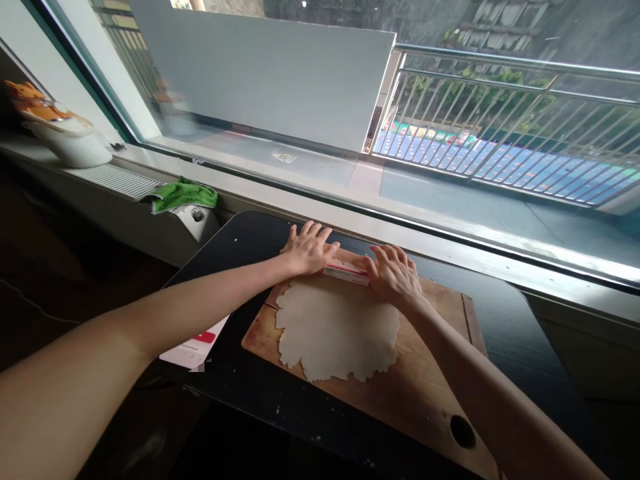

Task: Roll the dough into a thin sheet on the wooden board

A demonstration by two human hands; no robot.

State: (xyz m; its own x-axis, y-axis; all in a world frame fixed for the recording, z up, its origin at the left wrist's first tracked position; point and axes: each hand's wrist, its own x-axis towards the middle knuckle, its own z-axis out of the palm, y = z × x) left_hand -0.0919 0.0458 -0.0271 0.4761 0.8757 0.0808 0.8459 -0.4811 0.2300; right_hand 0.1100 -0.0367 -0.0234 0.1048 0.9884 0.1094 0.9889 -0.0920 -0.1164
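A thin sheet of pale dough point(337, 330) with a ragged edge lies flat on a wooden cutting board point(430, 380). At its far edge is a narrow white thing with a red stripe and print point(347, 272), perhaps a long box or a roller; its ends are hidden under my hands. My left hand point(309, 250) rests palm down on its left end, fingers stretched out and spread. On the right end lies my right hand point(395, 272), also palm down with the fingers apart. Neither hand is wrapped round anything that I can see.
The board sits on a black table point(505, 327) against a window sill point(450, 257). A white and red card or leaflet point(197, 347) lies under my left forearm. To the left are a green cloth point(185, 195) and a white pot point(73, 140) with an orange figure.
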